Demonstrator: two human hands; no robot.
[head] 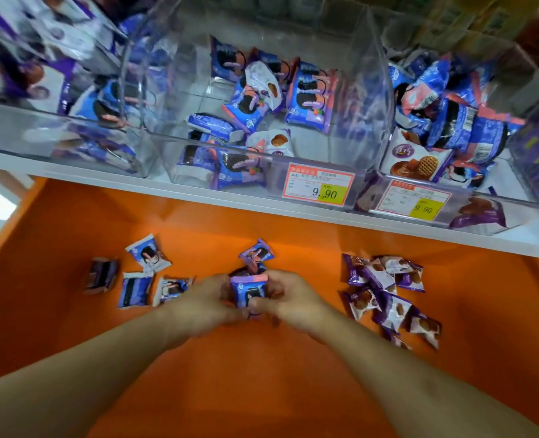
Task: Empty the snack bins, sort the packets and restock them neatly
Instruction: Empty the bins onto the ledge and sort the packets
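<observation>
Both the left hand (208,300) and right hand (288,297) grasp one blue-and-pink foil snack packet (249,290) over the orange shelf surface (261,374), apparently squaring it for the sorted middle pile.

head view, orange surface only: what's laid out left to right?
Dark packet → group of blue packets → left hand → blue packet held between both hands → right hand → pile of purple-and-white waffle packets.

Clear glossy plastic bins (378,74); shiny foil packets (309,96); smooth orange shelf (261,374).
</observation>
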